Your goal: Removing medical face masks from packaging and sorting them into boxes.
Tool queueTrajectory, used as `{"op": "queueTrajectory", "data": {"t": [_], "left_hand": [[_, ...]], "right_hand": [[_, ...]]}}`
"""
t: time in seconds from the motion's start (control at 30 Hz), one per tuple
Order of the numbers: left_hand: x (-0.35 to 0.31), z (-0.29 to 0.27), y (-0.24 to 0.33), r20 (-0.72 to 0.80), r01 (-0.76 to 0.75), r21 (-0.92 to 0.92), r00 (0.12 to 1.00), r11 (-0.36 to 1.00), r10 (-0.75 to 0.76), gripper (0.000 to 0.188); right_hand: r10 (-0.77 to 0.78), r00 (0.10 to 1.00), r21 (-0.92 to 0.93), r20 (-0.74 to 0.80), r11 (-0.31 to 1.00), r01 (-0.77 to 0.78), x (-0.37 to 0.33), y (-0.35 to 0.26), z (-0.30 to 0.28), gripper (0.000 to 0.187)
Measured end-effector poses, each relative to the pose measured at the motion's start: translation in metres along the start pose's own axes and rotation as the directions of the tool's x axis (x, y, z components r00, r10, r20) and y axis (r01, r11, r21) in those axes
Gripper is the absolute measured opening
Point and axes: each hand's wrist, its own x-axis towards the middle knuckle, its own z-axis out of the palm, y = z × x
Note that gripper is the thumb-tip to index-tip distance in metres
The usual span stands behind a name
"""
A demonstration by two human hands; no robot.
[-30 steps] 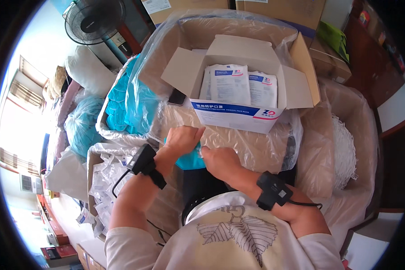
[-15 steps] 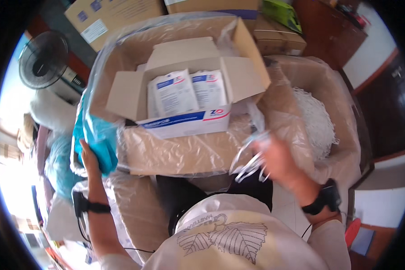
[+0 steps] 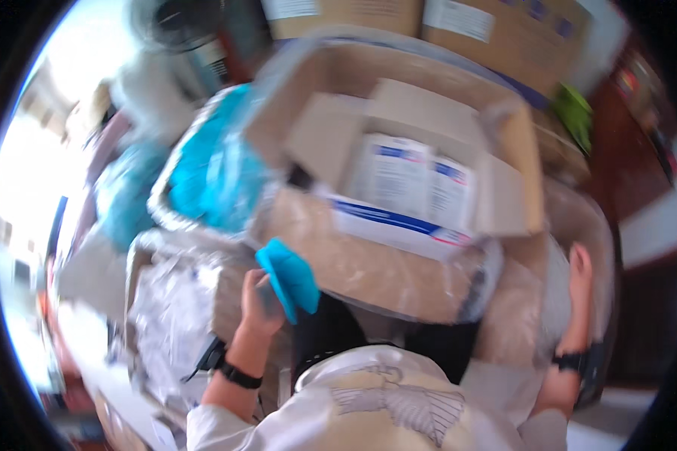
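We see the left hand [image 3: 262, 310] closed on a blue mask [image 3: 297, 279], gripping it by its left side. The mask is tilted and hangs above the left thigh, near the lower left edge of the front flap of a large cardboard box [image 3: 338, 244] covered in clear plastic. The right hand [image 3: 579, 272] is well apart from the left, raised at the far right over a plastic-lined box [image 3: 590, 218] with a pale heap [image 3: 555, 301] in it; blur prevents us from telling whether its fingers hold anything. Within the large box we find a white carton [image 3: 399, 234] with a blue stripe, its flaps spread and flat white packets [image 3: 399, 179] standing inside. To its left, a lined box contains a pile of blue pieces [image 3: 210, 180]; below that, we note another box filled with small white packages [image 3: 173, 316], just left of the left forearm. A black band [image 3: 239, 376] encircles the left wrist.
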Motion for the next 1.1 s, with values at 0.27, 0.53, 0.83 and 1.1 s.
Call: {"op": "queueTrajectory", "data": {"t": [0.27,0.53,0.83,1.1], "left_hand": [[0.05,-0.079,0.155,-0.237,-0.596,-0.173,0.798,0.785,0.554,0.023],[0.189,-0.148,0.222,-0.73,-0.334,0.368,0.475,0.868,0.492,0.045],[0.11,-0.018,0.114,0.038,-0.758,0.583,0.384,0.291,0.923,0.026],[0.06,0.081,0.013,0.651,-0.746,0.665,0.604,0.039,0.461,0.041]], "right_hand": [[-0.045,0.983,-0.062,0.176,0.996,0.056,-0.022,-0.077,0.049,0.03],[-0.127,0.989,0.009,0.082,0.992,0.126,-0.012,-0.196,0.052,0.028],[-0.106,0.796,0.297,0.596,0.95,-0.095,0.024,-0.25,0.196,0.028],[0.178,0.785,0.321,0.594,0.842,-0.434,0.061,-0.227,0.301,0.038]]}}
